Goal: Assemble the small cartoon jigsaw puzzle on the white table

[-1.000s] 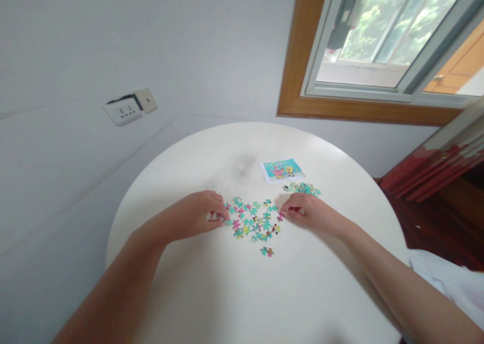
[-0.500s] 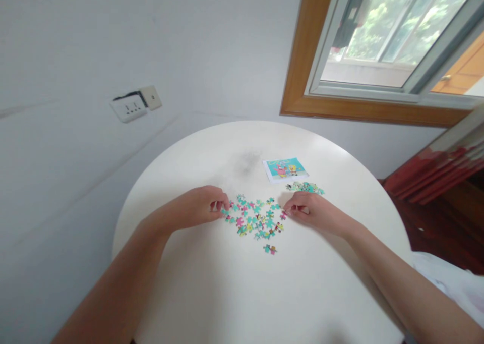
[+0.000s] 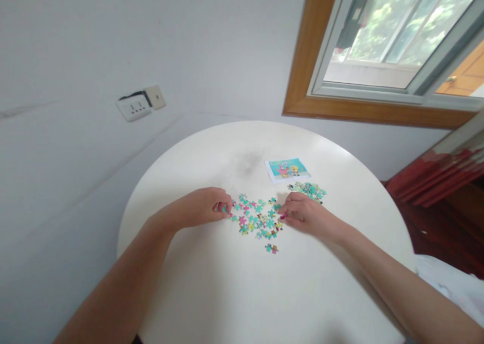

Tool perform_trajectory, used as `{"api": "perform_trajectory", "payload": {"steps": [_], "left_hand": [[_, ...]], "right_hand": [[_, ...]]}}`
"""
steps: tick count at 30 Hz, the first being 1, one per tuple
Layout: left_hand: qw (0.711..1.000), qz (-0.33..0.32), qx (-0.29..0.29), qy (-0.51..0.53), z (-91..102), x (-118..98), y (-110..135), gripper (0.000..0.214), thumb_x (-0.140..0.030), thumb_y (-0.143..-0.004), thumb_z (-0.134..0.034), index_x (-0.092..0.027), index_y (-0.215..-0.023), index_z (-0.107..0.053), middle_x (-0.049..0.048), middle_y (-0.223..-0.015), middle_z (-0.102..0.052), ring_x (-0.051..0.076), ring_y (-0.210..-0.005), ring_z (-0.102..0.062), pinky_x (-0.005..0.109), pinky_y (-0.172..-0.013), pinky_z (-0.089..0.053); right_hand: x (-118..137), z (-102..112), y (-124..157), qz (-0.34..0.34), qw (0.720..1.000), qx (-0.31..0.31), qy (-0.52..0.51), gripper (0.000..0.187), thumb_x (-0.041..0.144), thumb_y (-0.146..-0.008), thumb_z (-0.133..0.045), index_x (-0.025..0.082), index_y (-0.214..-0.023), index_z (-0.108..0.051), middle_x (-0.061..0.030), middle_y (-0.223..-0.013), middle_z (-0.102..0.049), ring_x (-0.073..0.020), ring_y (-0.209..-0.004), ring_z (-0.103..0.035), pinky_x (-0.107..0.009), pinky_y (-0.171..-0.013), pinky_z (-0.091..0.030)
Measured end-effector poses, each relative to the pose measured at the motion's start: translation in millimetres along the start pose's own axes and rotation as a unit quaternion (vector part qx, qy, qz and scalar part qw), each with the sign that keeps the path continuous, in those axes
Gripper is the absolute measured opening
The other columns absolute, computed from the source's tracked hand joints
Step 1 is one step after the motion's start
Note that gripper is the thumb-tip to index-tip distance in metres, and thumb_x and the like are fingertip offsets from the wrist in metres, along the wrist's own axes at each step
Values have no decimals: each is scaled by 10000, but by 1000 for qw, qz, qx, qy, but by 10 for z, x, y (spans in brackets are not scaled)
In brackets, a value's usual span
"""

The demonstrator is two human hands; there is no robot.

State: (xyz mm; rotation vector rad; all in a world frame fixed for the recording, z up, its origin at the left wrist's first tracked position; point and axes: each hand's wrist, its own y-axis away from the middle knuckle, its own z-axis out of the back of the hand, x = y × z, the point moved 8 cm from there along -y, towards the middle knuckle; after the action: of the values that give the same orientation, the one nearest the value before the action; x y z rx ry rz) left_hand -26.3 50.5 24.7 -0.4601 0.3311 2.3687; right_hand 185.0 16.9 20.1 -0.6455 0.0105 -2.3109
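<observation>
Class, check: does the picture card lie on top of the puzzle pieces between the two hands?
No, the picture card lies on the table beyond the puzzle pieces, apart from them.

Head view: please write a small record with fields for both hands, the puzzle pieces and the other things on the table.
left hand: fingertips at the left edge of the loose puzzle pieces
right hand: fingertips at their right edge
small pile: more pieces, just beyond the right hand
picture card: flat, beyond the small pile
table: round, white
</observation>
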Motion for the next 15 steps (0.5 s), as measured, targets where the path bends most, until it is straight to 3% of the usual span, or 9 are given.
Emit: {"api": "perform_trajectory", "payload": {"steps": [6, 12, 15], "left_hand": [[1000, 23, 11, 16, 34, 74, 36, 184, -236, -755, -503, -195, -827, -667, 4, -747, -601, 136, -679, -548, 228, -620, -375], [996, 68, -64, -14, 216, 291, 70, 228, -256, -760, -466, -186, -897, -635, 18, -762, -600, 155, -688, -543, 251, -634, -387], [996, 70, -60, -18, 190, 332, 59, 248, -249, -764, -456, -183, -923, -635, 27, -780, -607, 159, -695, -546, 256, -640, -387]], "right_hand": [[6, 8, -21, -5, 999, -30, -33, 167, 268, -873, -601, 177, -983, -688, -82, -883, -626, -186, -874, -593, -317, -802, -489], [-86, 98, -27, -55, 996, -66, -31, 206, 168, -871, -526, 165, -1000, -686, -81, -884, -645, -162, -778, -608, -305, -750, -500], [-136, 84, -26, -64, 994, -84, -7, 274, 131, -860, -508, 169, -1065, -686, -82, -878, -640, -168, -778, -602, -316, -770, -497]]}}
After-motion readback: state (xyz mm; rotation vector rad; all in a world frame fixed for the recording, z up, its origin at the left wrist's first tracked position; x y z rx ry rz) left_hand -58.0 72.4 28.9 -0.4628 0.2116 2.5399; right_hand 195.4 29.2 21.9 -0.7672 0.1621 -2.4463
